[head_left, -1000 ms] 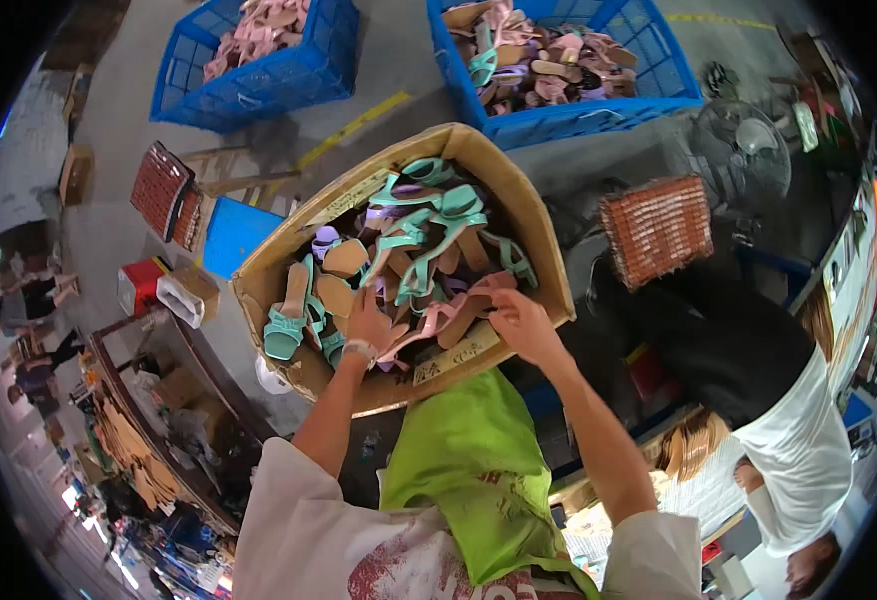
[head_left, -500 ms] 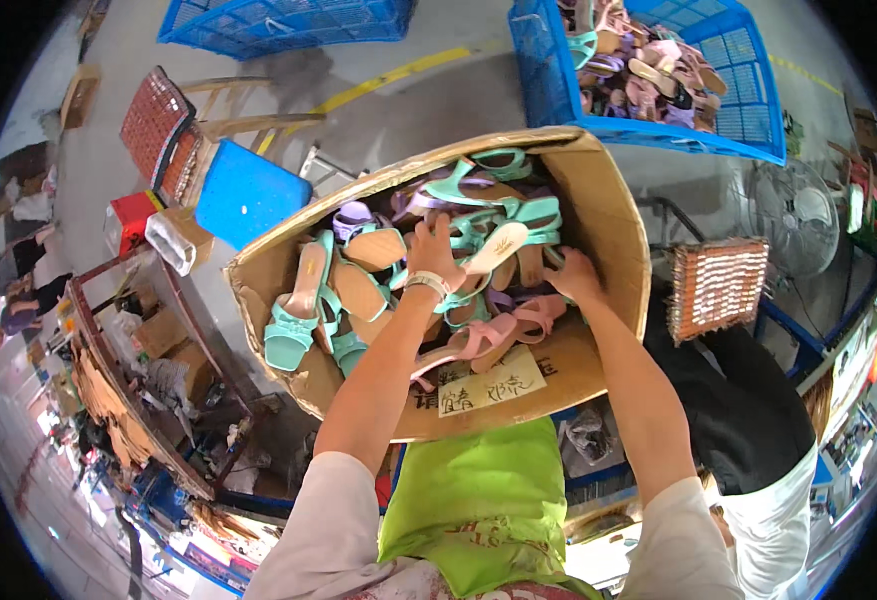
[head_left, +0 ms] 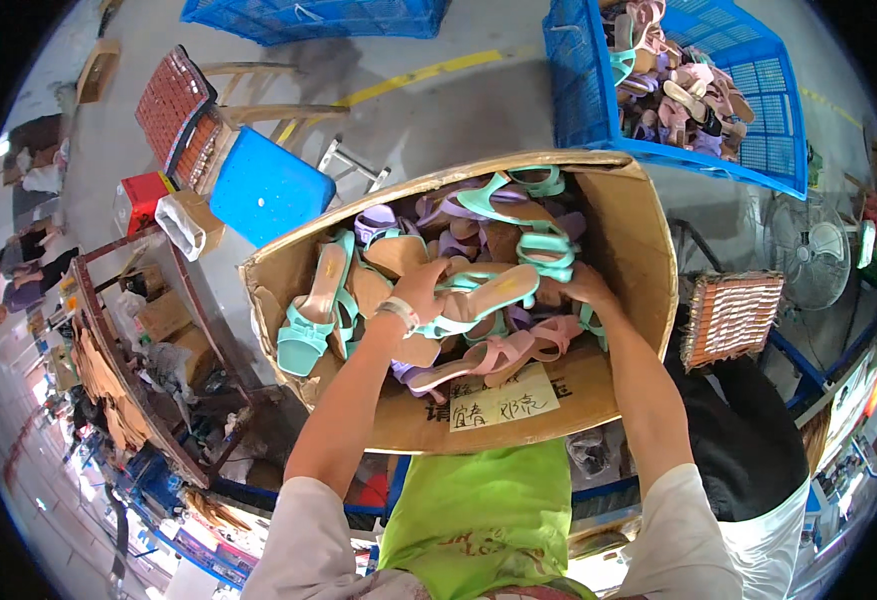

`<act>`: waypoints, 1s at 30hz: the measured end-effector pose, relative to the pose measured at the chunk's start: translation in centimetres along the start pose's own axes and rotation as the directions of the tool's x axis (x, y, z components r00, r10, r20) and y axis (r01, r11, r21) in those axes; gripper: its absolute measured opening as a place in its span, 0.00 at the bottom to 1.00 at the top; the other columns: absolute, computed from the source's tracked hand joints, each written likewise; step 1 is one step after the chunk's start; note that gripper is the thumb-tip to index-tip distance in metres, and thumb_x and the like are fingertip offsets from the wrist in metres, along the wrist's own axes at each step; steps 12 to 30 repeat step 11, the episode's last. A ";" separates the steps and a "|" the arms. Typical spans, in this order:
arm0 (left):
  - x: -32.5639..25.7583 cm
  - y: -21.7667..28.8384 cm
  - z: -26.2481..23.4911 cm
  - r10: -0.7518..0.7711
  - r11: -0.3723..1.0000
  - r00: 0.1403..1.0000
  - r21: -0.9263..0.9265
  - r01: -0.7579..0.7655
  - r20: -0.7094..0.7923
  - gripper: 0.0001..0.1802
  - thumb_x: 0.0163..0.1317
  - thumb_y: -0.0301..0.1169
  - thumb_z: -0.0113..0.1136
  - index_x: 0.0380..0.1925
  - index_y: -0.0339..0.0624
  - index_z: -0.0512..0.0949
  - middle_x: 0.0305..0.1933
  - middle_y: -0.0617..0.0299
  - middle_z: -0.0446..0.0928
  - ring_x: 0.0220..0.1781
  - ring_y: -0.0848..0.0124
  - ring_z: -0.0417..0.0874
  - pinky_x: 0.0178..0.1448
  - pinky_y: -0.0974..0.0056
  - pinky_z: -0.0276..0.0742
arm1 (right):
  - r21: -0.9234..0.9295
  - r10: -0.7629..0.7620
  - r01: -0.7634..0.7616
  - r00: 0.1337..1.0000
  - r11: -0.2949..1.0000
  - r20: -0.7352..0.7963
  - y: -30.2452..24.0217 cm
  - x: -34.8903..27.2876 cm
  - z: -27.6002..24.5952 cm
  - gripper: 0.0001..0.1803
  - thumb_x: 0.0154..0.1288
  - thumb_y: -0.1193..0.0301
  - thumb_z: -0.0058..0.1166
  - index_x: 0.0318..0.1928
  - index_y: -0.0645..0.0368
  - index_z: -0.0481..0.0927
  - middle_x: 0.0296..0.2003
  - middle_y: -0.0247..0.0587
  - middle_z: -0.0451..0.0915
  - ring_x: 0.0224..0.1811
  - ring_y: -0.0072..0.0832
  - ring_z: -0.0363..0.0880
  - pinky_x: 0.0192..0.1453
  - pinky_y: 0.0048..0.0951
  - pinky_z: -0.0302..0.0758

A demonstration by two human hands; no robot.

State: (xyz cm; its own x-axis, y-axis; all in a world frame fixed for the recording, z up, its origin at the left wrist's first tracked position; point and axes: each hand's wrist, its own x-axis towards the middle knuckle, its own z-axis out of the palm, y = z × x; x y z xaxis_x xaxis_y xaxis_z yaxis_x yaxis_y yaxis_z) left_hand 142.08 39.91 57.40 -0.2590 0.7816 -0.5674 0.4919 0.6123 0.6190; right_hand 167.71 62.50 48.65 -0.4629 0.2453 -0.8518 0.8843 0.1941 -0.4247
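Left hand (head_left: 420,290) reaches into the cardboard box (head_left: 638,250), fingers curled around a mint sandal (head_left: 488,292) atop the heap. Right hand (head_left: 580,285) is buried among sandals; its grip cannot be determined.

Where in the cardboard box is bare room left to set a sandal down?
Bare cardboard shows at the cardboard box right wall and the near strip by the paper label. The middle, around the left hand and right hand, is crowded with sandals.
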 end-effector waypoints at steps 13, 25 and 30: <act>7.2 0.8 1.7 -0.209 0.973 0.902 0.172 0.154 0.378 0.51 0.33 0.35 0.73 0.63 0.51 0.61 0.63 0.49 0.67 0.62 0.45 0.70 0.64 0.53 0.69 | 0.155 -0.150 0.111 0.951 0.982 0.269 0.5 2.9 0.4 0.43 0.57 0.44 0.57 0.68 0.52 0.63 0.65 0.48 0.65 0.66 0.30 0.63 0.70 0.31 0.58; 7.2 0.8 1.7 -0.209 0.973 0.902 0.172 0.154 0.378 0.51 0.33 0.35 0.73 0.63 0.51 0.61 0.63 0.49 0.67 0.62 0.45 0.70 0.64 0.53 0.69 | 0.155 -0.150 0.111 0.951 0.982 0.269 0.5 2.9 0.4 0.43 0.57 0.44 0.57 0.68 0.52 0.63 0.65 0.48 0.65 0.66 0.30 0.63 0.70 0.31 0.58; 7.2 0.8 1.7 -0.209 0.973 0.902 0.172 0.154 0.378 0.51 0.33 0.35 0.73 0.63 0.51 0.61 0.63 0.49 0.67 0.62 0.45 0.70 0.64 0.53 0.69 | 0.155 -0.150 0.111 0.951 0.982 0.269 0.5 2.9 0.4 0.43 0.57 0.44 0.57 0.68 0.52 0.63 0.65 0.48 0.65 0.66 0.30 0.63 0.70 0.31 0.58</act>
